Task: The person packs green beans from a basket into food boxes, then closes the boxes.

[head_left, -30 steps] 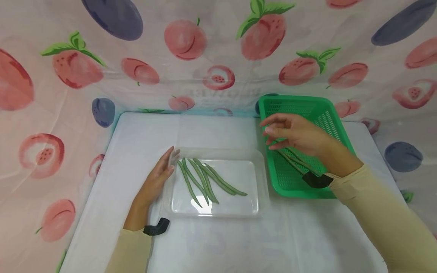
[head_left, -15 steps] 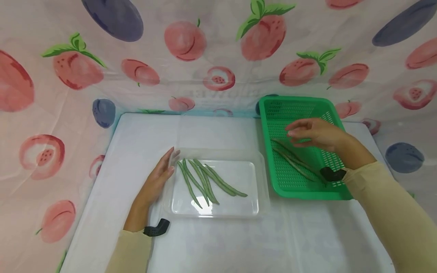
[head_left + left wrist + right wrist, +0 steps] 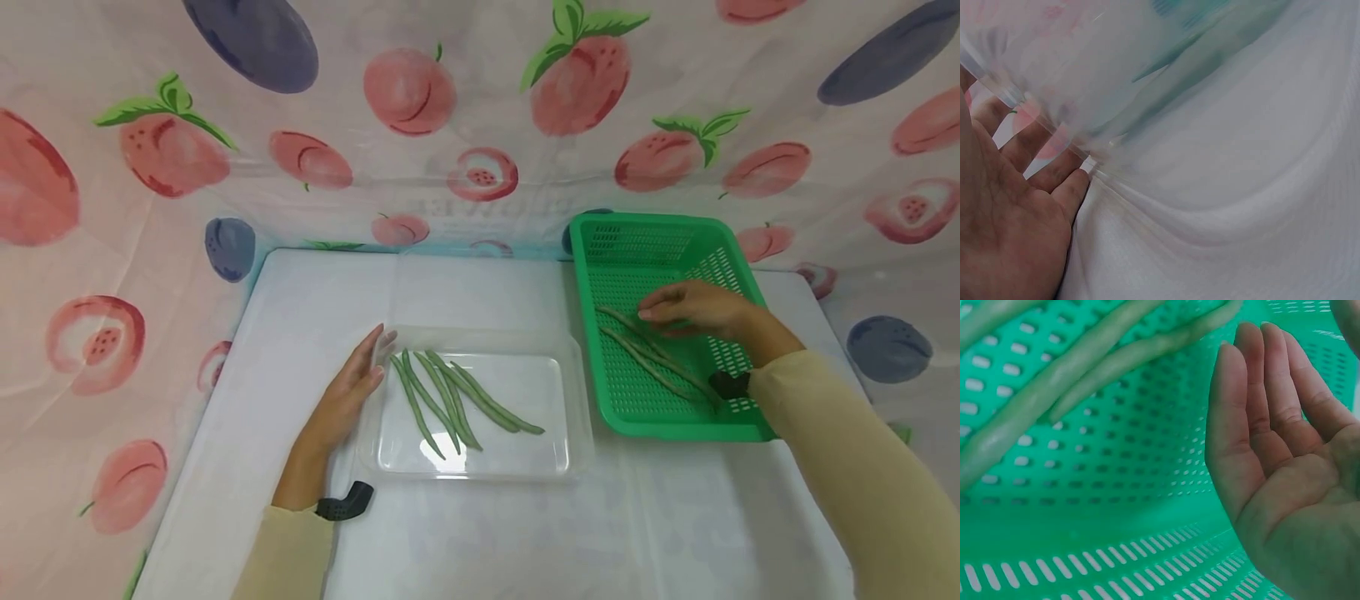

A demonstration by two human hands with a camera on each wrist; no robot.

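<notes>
At 3 o'clock in the head view, the right hand [image 3: 697,308] hangs relaxed and empty inside the green basket [image 3: 682,430], its forearm [image 3: 832,450] slanting in from 4 o'clock, with green beans [image 3: 1044,392] lying near it toward 8 o'clock. This looks like the reaching step, and the next move probably calls for lowering the fingertips and pinching 1 bean. At the 9 o'clock end of the clear tray [image 3: 480,338], which holds other beans [image 3: 491,403], the left hand [image 3: 347,392] rests with fingers extended, gripping nothing, seemingly steadying it.
</notes>
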